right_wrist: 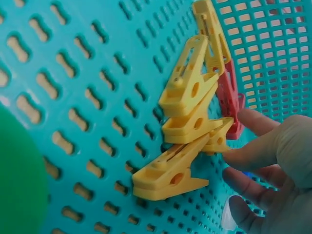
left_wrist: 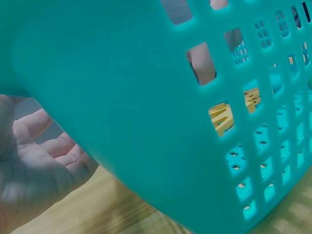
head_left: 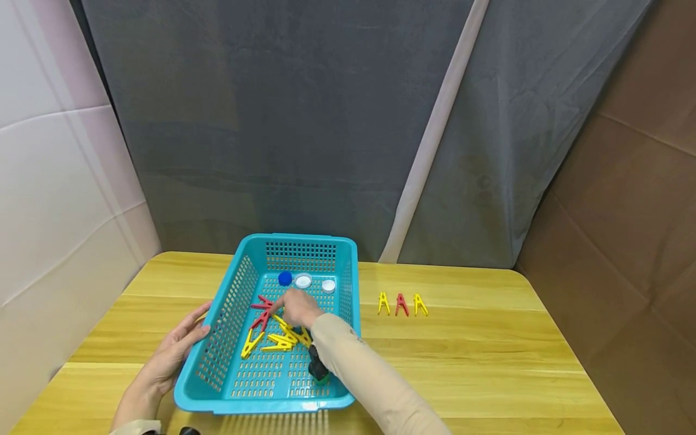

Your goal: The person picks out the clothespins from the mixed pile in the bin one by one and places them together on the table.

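Note:
A turquoise plastic basket (head_left: 266,406) stands on the table. My left hand (head_left: 168,356) is at its left side, thumb against the rim and fingers partly hidden outside the wall. My right hand (head_left: 299,307) reaches inside, its index fingertip at the red clothespins (head_left: 264,304). In the right wrist view a gap shows between thumb and index finger, with the tip at a red clothespin (right_wrist: 227,92). Several yellow clothespins (right_wrist: 168,175) lie overlapping beside it. Another yellow clothespin (head_left: 251,344) lies near the basket's left wall.
Toward the basket's far end lie a blue cap (head_left: 285,278) and two white caps, one round (head_left: 302,280) and one smaller (head_left: 328,286). On the wooden table (head_left: 478,362), right of the basket, stand a red clothespin (head_left: 402,304) and two yellow ones. Grey cloth (head_left: 304,133) hangs behind.

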The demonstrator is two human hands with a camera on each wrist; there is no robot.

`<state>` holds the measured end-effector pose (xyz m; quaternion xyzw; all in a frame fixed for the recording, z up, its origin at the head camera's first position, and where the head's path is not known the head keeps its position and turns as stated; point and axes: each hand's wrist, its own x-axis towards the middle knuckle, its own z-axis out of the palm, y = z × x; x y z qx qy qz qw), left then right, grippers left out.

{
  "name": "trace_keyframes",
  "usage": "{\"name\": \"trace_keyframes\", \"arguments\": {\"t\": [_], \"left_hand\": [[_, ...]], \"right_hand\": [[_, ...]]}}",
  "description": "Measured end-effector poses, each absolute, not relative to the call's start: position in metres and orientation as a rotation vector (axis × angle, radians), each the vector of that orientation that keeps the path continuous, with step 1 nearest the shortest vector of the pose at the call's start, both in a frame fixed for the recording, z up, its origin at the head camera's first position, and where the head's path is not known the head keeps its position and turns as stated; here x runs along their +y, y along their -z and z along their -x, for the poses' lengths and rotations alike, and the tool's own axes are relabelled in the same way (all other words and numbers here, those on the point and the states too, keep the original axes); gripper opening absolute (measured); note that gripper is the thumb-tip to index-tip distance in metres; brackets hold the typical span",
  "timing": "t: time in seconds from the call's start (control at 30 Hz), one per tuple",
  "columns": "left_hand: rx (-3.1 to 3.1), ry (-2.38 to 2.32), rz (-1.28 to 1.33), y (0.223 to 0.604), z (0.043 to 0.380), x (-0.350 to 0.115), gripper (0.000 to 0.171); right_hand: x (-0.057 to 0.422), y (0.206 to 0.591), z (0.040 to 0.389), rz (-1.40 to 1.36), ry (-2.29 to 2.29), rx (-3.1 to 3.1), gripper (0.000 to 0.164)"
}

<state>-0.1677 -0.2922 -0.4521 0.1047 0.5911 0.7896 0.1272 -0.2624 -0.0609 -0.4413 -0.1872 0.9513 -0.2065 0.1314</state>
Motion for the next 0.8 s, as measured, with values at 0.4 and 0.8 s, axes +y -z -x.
{"name": "trace_keyframes", "arguments": {"t": [0.4,0.8], "left_hand": [[1.710,-2.300,-0.319,0.4520,0.1684,-0.2923,0.042],[1.705,-2.304,-0.307,0.4516,0.1670,-0.2918,0.041]], "right_hand": [[-0.0578,0.4392,0.2622,0.594,0.355,2.855,0.045],[-0.0540,0.4434,0.2654,0.523,0.380,2.975,0.029]]}}
